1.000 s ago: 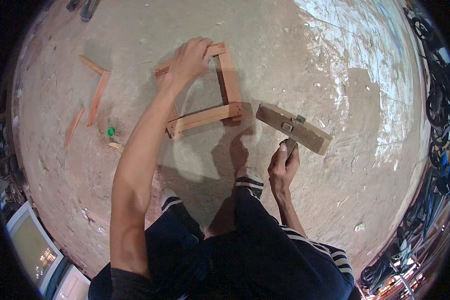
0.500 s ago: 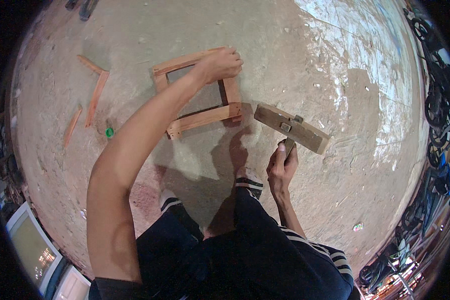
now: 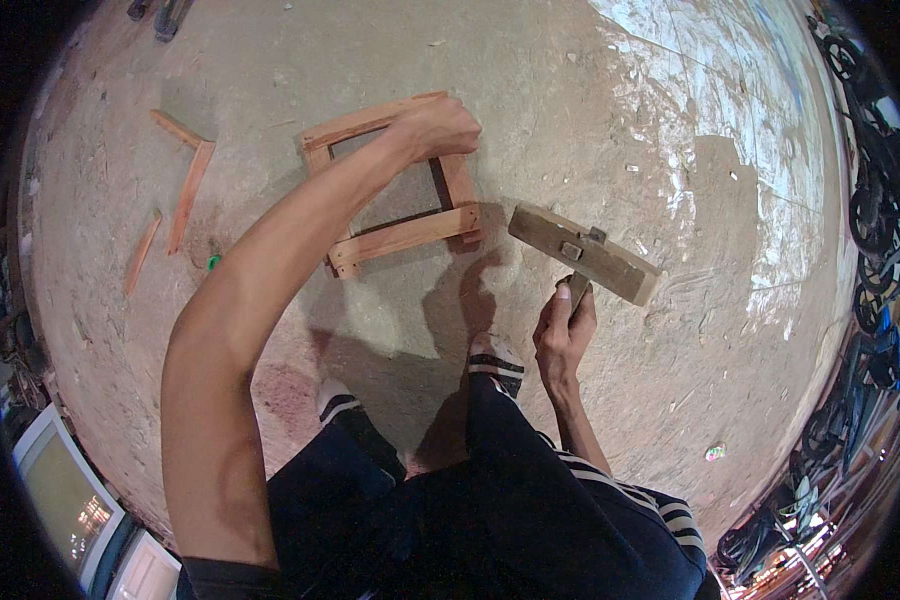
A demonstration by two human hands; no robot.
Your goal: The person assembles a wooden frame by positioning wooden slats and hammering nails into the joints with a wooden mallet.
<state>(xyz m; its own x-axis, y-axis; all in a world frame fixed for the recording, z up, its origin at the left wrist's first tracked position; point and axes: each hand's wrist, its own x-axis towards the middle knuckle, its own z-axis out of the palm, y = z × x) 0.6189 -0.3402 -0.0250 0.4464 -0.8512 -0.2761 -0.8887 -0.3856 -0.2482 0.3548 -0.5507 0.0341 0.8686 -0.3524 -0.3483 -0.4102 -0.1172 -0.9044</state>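
Note:
My left hand (image 3: 448, 128) is closed at the far right corner of a four-sided wooden frame (image 3: 400, 237), hiding that corner and the exact hold of the fingers. The frame lies on the floor, its pale reddish bars overlapping at the near corners. My left forearm crosses over its left part. To the right, my right hand (image 3: 565, 335) grips the short handle of a mallet-shaped wooden tool (image 3: 610, 268). Its long, worn block is raised, tilted down to the right, and stands apart from the frame. A small peg sticks out beside the handle's end.
Loose wooden strips (image 3: 190, 195) lie left of the frame, with a shorter strip (image 3: 143, 252) nearby. A green cap (image 3: 213, 262) shows beside my forearm. My feet (image 3: 495, 358) stand just below the frame. Dark wheels and cluttered parts (image 3: 870, 220) line the right edge.
My left hand has turned slightly at the corner, and its forearm has swung a little left, now partly covering the green cap. The frame has shifted slightly left. My right hand is nearly still.

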